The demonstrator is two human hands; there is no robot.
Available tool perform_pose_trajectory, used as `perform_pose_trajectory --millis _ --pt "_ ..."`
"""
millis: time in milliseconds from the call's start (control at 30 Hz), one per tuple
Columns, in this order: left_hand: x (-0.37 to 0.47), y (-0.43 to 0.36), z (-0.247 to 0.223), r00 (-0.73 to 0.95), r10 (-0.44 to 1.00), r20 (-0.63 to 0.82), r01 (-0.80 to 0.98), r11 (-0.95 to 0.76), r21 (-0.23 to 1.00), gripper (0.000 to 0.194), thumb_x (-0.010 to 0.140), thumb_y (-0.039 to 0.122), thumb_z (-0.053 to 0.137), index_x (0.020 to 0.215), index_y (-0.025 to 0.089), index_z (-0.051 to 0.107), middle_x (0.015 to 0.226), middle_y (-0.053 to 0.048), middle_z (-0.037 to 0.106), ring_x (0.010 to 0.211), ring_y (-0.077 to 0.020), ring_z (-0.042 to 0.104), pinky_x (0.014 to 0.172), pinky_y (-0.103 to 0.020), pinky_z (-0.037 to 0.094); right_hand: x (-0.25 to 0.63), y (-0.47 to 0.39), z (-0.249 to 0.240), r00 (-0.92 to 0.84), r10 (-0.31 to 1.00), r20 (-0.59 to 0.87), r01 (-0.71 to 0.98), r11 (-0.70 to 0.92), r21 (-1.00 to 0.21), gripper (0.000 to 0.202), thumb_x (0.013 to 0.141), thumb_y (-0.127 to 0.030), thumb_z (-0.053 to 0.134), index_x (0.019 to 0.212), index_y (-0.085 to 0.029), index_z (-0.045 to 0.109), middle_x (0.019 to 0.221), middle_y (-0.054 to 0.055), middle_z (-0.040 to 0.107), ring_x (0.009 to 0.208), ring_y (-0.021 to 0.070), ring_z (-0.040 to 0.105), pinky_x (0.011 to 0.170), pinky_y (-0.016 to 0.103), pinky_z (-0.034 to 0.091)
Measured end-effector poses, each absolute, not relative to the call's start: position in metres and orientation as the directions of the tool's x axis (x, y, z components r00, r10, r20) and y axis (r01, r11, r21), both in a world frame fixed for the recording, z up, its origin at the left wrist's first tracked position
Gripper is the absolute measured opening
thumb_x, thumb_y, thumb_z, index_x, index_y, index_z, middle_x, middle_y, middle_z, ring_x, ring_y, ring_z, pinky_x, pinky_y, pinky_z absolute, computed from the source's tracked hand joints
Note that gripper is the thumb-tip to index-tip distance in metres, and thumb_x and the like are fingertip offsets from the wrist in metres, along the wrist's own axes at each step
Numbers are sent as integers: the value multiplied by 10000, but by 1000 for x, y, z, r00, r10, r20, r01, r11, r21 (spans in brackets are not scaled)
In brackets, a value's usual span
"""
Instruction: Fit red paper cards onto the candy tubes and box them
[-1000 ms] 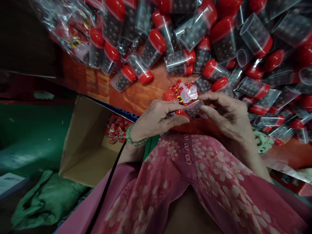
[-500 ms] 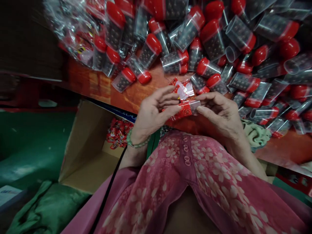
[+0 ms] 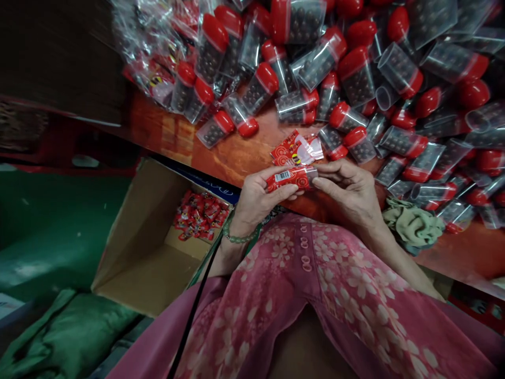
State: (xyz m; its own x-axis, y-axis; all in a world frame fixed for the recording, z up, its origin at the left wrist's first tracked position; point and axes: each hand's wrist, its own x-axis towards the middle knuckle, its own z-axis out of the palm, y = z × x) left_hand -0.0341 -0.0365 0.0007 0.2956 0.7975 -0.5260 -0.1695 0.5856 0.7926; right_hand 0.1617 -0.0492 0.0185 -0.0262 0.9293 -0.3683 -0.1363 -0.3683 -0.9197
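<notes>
The left hand [image 3: 254, 200] pinches the red printed film [image 3: 299, 179] around one cylindrical plastic tube [image 3: 312, 172] between thumb and fingers, while the right hand [image 3: 351, 195] pinches its clear end between thumb and forefinger, near the front edge of the smooth orange worktop [image 3: 219, 158]. Just beyond lies flat, glossy wrapping [image 3: 294, 150], layer count unclear; behind it, clear capped tubes [image 3: 358, 79] holding dark round beads [image 3: 304, 23] overlap, too many to count. One crumpled green cloth [image 3: 412, 223] lies at the front edge.
</notes>
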Motion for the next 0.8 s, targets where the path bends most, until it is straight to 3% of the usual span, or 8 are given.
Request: perform_pose_trajectory --millis 100,200,333,433,600,800 --pt "-36 -37 -5 225 861 -457 -199 500 843 704 628 425 939 1238 208 662 1123 -59 778 845 -171 777 772 -272 650 157 -51 15 -1 947 -322 -129 -319 -939 280 770 -402 862 939 -215 741 938 -2 827 831 149 786 794 281 658" --pt "-35 -41 -10 151 902 -404 -223 429 876 717 624 465 932 1231 229 631 1230 -65 735 918 -166 766 811 -268 641 153 -52 13 56 966 -252 -31 -251 -968 238 819 -391 816 960 -212 746 929 -1 824 812 147 784 782 285 657" --pt "-29 -45 -12 94 902 -421 -177 431 885 578 693 461 881 1150 204 638 1098 -51 767 875 -149 756 791 -263 637 147 -56 9 95 990 -106 234 -126 -964 259 882 -427 745 1019 -209 775 968 34 826 845 169 782 828 322 650" --pt "-24 -45 -12 76 903 -423 -191 430 882 515 679 430 884 1084 193 672 989 -25 785 802 -131 747 788 -263 635 143 -59 5 73 997 -21 364 -47 -930 293 861 -428 770 1069 -222 789 917 28 829 758 167 767 738 299 645" --pt "-20 -45 -12 86 906 -414 -172 423 890 467 694 425 871 1065 194 706 953 -11 790 781 -129 740 778 -267 633 140 -57 4 60 993 99 414 65 -908 205 919 -294 705 1088 -233 803 1042 47 835 884 193 790 843 335 647" --pt "-23 -49 -16 60 925 -375 -95 379 920 432 725 425 861 1070 197 735 980 -15 785 823 -125 728 808 -262 621 136 -58 2 19 997 76 459 58 -887 187 951 -288 659 1063 -261 806 1062 47 826 956 204 779 903 378 638"
